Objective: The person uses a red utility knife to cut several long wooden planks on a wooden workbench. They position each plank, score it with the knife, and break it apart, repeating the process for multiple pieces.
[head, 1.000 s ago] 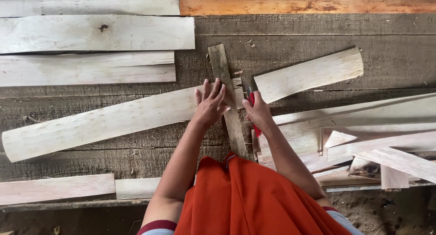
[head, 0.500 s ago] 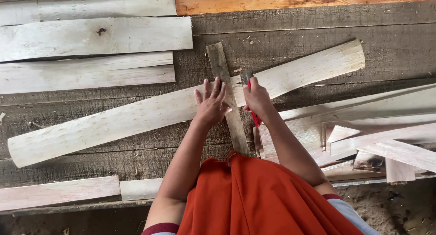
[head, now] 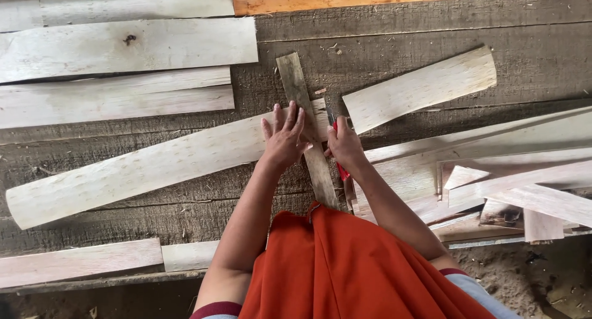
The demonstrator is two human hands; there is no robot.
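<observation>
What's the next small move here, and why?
Probably draw the red-handled tool in the right hand along the edge of the narrow grey strip. The left hand presses flat where that strip crosses the long pale board, and the tool sits beside it.

The long pale plank (head: 154,165) is sitting a little steeper than a second ago, and the cut-off piece (head: 419,88) on its right end is now lying clearly apart from it across the narrow grey strip (head: 305,118). The left hand (head: 285,140) is pressing flat a touch further onto that strip, while the right hand (head: 345,146) is gripping the red-handled tool (head: 339,166) lower, closer to the body.
</observation>
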